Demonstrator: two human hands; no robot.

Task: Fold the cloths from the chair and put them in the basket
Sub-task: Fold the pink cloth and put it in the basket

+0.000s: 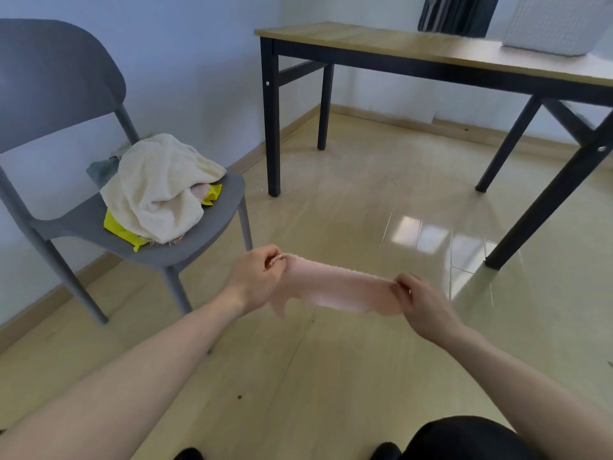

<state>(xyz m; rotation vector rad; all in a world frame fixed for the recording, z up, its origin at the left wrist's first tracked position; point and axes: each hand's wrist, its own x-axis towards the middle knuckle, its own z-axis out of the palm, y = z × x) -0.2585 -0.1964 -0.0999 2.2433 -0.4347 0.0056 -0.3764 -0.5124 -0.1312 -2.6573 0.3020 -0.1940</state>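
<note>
your left hand [257, 275] pinches one end of a pink cloth [335, 287], with the fingers curled round its top edge. your right hand [419, 302] pinches the other end the same way. the pink cloth hangs stretched between your two hands, up in the air over the floor [348, 200], and one corner droops down just beside your left hand.

the grey chair [63, 94] stands to your left, near the wall. on its seat lies a heap of cloths. a cream towel [156, 187] sits on top of the heap. a yellow cloth [116, 225] peeks out from under it at the front and at the right side. a bit of grey-green cloth [102, 169] shows behind the towel.

the white basket [557, 24] sits on the wooden surface [381, 39] at the far right, well apart from the chair. something dark [457, 14] leans on the wall behind the surface; you cannot tell what it is.
</note>
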